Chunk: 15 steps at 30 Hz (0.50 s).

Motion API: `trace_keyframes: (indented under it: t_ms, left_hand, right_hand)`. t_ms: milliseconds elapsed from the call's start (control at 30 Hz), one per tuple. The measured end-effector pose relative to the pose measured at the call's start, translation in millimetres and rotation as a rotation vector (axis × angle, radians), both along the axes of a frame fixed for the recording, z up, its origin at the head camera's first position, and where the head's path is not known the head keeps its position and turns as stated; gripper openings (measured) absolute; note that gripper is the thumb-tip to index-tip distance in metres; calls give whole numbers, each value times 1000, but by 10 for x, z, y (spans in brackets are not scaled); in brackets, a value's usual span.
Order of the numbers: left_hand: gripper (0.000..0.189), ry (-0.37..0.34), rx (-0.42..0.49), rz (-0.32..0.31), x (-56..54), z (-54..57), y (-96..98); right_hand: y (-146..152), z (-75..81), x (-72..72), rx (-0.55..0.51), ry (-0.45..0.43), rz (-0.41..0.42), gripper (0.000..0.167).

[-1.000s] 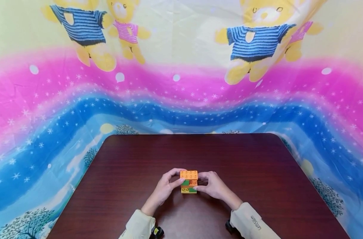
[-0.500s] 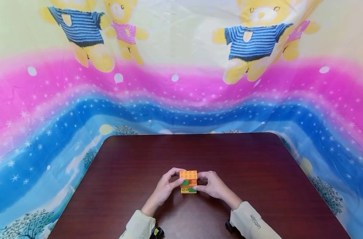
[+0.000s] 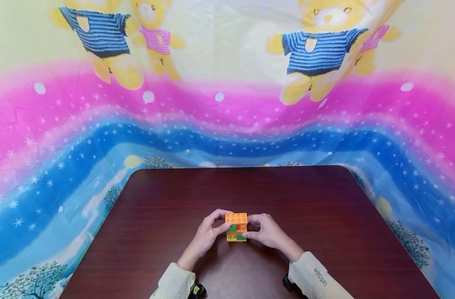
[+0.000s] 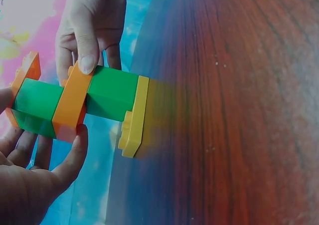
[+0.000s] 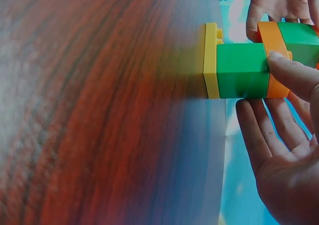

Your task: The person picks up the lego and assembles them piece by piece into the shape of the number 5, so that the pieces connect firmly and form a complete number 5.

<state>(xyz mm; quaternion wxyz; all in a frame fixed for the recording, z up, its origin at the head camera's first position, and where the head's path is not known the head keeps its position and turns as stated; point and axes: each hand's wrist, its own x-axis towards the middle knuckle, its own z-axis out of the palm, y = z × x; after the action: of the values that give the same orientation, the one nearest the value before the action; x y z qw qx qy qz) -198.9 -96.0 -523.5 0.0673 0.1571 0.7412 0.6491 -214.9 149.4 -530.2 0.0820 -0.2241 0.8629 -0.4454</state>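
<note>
A stack of toy building blocks (image 3: 236,219) stands upright at the table's near middle. At its base is a yellow plate (image 4: 133,127) with studs, under a green block (image 5: 241,70) on the right half. A middle orange plate (image 4: 72,103) comes above, then another green block (image 4: 37,105) on the left half, and an orange studded plate (image 4: 25,80) on top. My left hand (image 3: 206,233) grips the upper part from the left, thumb in front. From the right, my right hand (image 3: 268,232) holds the stack lower down, its thumb at the middle orange plate.
The dark red-brown table (image 3: 167,195) has a glossy top and rounded far corners. A printed cloth backdrop (image 3: 227,112) with bears and snowflakes hangs behind and along the sides.
</note>
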Motion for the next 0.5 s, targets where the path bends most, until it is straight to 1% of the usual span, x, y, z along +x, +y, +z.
trace_keyframes:
  t_ms: [267,367,500]
  left_hand:
    - [29,-4,-4,8,3,-21,-6]
    - [30,-14,-8,4,2,-32,-10]
    - [31,-7,-26,-9,2,-37,-20]
  right_hand:
    - [-5,-5,-5,-3,-8,0,35]
    - [-5,-10,-4,3,-8,-6,36]
    - [-6,-12,2,6,-10,-12,36]
